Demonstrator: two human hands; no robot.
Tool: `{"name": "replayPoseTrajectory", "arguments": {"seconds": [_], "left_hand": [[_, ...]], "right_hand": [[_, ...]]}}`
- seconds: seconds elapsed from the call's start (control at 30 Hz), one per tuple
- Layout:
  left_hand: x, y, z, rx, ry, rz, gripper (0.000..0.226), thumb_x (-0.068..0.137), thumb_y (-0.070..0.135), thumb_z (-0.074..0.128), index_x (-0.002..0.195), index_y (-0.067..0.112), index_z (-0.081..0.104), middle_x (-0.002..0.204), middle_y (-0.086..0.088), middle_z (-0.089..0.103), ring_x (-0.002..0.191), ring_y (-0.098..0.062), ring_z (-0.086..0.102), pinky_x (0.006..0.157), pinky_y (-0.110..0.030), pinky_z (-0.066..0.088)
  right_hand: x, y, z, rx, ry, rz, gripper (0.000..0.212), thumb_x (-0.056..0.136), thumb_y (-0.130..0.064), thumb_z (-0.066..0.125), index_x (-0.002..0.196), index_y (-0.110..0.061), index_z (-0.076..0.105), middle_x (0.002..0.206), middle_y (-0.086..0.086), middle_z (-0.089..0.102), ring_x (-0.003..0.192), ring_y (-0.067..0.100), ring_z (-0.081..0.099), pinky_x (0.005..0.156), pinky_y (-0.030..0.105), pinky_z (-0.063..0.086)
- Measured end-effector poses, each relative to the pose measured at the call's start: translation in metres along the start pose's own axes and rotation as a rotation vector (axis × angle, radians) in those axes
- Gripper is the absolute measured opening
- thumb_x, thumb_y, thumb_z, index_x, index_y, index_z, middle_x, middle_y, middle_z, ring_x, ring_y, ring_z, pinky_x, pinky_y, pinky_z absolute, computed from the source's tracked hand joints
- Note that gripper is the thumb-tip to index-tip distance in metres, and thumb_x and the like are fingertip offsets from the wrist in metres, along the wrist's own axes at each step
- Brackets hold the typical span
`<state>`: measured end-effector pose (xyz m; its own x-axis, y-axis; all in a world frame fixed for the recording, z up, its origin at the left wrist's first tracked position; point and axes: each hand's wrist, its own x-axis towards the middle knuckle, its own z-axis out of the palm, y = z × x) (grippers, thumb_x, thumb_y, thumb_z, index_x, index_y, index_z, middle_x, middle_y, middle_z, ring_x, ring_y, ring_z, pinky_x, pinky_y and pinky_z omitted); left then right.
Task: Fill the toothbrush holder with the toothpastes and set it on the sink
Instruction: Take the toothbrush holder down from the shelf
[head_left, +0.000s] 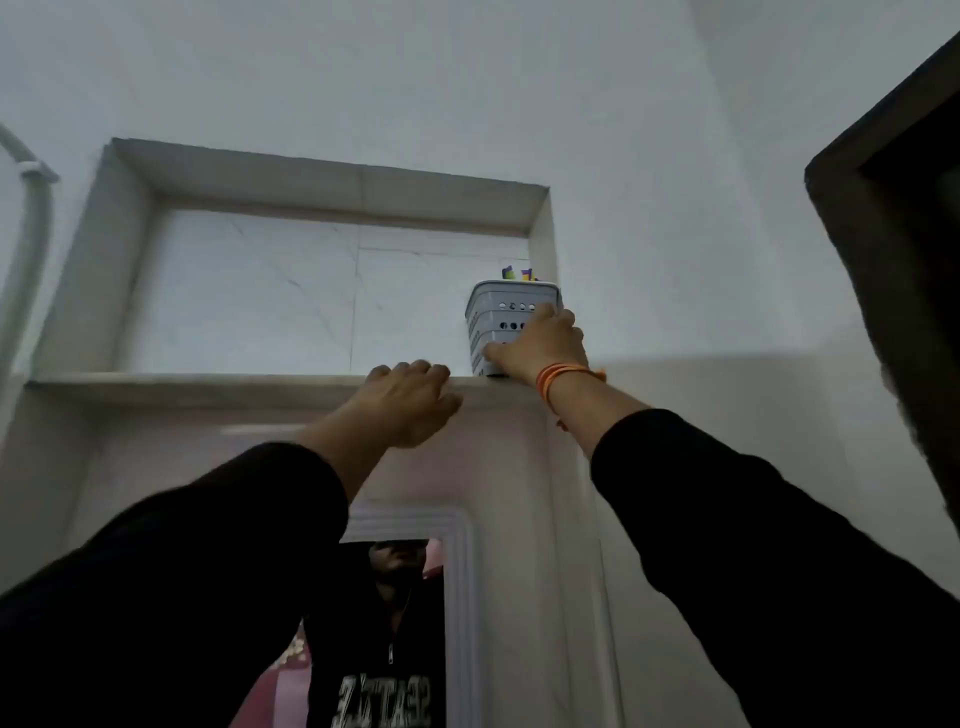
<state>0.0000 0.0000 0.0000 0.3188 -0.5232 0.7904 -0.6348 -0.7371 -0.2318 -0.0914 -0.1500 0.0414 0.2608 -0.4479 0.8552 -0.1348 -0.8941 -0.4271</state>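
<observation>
Both sleeves (218, 561) reach up close to our face, and above the mirror (395, 623) our hands are at the high niche (249, 291). Our right hand (540, 345) is wrapped around the holder (498, 306), which stands upright in the right corner of the niche, on the ledge (208, 382), near its front edge. Some coloured tips (519, 274) show over its rim; we think these are the toothpastes, but they are too small to be sure. Our left hand (408, 400) lies flat on the ledge edge with the fingers spread, holding nothing. To do this step well, we should grip the holder low and firmly, lift it a little before pulling, and keep it upright so nothing falls out. The left hand can steady us, or support the holder from below on the way down to the sink, which is not in view.
</observation>
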Motion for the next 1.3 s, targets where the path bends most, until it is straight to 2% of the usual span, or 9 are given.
{"name": "replayPoseTrajectory", "arguments": {"seconds": [0.1, 0.2, 0.43, 0.53, 0.67, 0.87, 1.03, 1.2, 1.3], "left_hand": [[-0.003, -0.008, 0.032, 0.113, 0.182, 0.038, 0.069, 0.093, 0.059, 0.018, 0.145, 0.019, 0.038, 0.131, -0.006, 0.054, 0.120, -0.030, 0.051, 0.111, -0.045, 0.028], [0.000, -0.011, 0.047, 0.131, 0.278, 0.060, 0.067, 0.094, 0.060, 0.025, 0.145, 0.018, 0.037, 0.127, -0.005, 0.053, 0.118, -0.030, 0.050, 0.113, -0.047, 0.024], [-0.005, -0.013, 0.035, 0.033, 0.235, 0.092, 0.068, 0.096, 0.061, 0.025, 0.152, 0.023, 0.028, 0.142, -0.004, 0.046, 0.132, -0.027, 0.041, 0.118, -0.044, 0.020], [-0.005, -0.013, 0.031, -0.041, 0.206, 0.096, 0.065, 0.098, 0.058, 0.034, 0.154, 0.026, 0.026, 0.151, -0.002, 0.041, 0.140, -0.025, 0.034, 0.121, -0.043, 0.016], [-0.011, -0.016, 0.021, -0.273, 0.195, 0.092, 0.057, 0.098, 0.050, 0.043, 0.151, 0.029, 0.037, 0.154, 0.002, 0.042, 0.144, -0.021, 0.032, 0.120, -0.039, 0.016], [-0.035, -0.028, 0.010, -0.820, 0.278, 0.033, 0.031, 0.094, 0.024, 0.056, 0.124, 0.024, 0.065, 0.129, 0.003, 0.061, 0.123, -0.018, 0.053, 0.101, -0.035, 0.043], [-0.089, -0.029, 0.027, -0.760, 0.309, 0.000, 0.029, 0.098, 0.021, 0.054, 0.124, 0.022, 0.065, 0.128, 0.006, 0.061, 0.122, -0.012, 0.050, 0.100, -0.033, 0.041], [-0.167, -0.020, 0.077, -0.770, 0.108, -0.036, 0.026, 0.094, 0.021, 0.057, 0.117, 0.021, 0.069, 0.113, 0.006, 0.061, 0.113, -0.015, 0.057, 0.095, -0.035, 0.049], [-0.226, -0.012, 0.106, -0.871, 0.006, 0.064, 0.018, 0.086, 0.003, 0.060, 0.097, 0.008, 0.074, 0.089, 0.013, 0.066, 0.093, 0.010, 0.065, 0.078, -0.008, 0.050]], "right_hand": [[0.004, -0.006, 0.018, -0.075, 0.113, 0.030, 0.113, 0.070, -0.061, 0.078, 0.152, -0.005, 0.025, 0.144, 0.018, 0.037, 0.128, 0.034, 0.042, 0.096, 0.041, 0.050], [0.011, -0.013, 0.023, -0.102, 0.162, 0.102, 0.133, 0.057, -0.066, 0.084, 0.154, -0.002, 0.020, 0.140, 0.019, 0.039, 0.123, 0.033, 0.044, 0.092, 0.040, 0.050], [0.011, -0.030, 0.025, 0.002, 0.114, 0.186, 0.143, 0.060, -0.061, 0.087, 0.160, -0.004, 0.001, 0.147, 0.022, 0.041, 0.131, 0.037, 0.046, 0.102, 0.052, 0.046], [0.010, -0.032, 0.019, 0.117, 0.141, 0.223, 0.145, 0.050, -0.063, 0.087, 0.157, -0.002, 0.011, 0.144, 0.019, 0.040, 0.126, 0.035, 0.051, 0.100, 0.043, 0.049], [-0.002, -0.037, 0.006, 0.262, 0.169, 0.237, 0.126, 0.046, -0.055, 0.090, 0.145, -0.007, 0.027, 0.133, 0.013, 0.038, 0.110, 0.034, 0.059, 0.073, 0.033, 0.047], [-0.046, -0.043, -0.021, 0.368, 0.215, 0.187, 0.116, 0.048, -0.050, 0.090, 0.137, -0.009, 0.029, 0.130, 0.012, 0.042, 0.114, 0.037, 0.058, 0.091, 0.043, 0.054], [-0.123, -0.024, -0.025, 0.405, 0.140, 0.107, 0.117, 0.051, -0.050, 0.095, 0.140, -0.009, 0.032, 0.133, 0.009, 0.050, 0.118, 0.029, 0.057, 0.093, 0.044, 0.055], [-0.234, 0.021, 0.015, 0.447, 0.057, 0.130, 0.131, 0.042, -0.048, 0.099, 0.148, -0.015, 0.030, 0.138, 0.004, 0.047, 0.121, 0.023, 0.055, 0.092, 0.037, 0.055], [-0.307, 0.050, 0.044, 0.463, 0.040, 0.164, 0.131, 0.037, -0.050, 0.098, 0.147, -0.015, 0.035, 0.139, 0.003, 0.049, 0.121, 0.020, 0.057, 0.091, 0.033, 0.054]]}}
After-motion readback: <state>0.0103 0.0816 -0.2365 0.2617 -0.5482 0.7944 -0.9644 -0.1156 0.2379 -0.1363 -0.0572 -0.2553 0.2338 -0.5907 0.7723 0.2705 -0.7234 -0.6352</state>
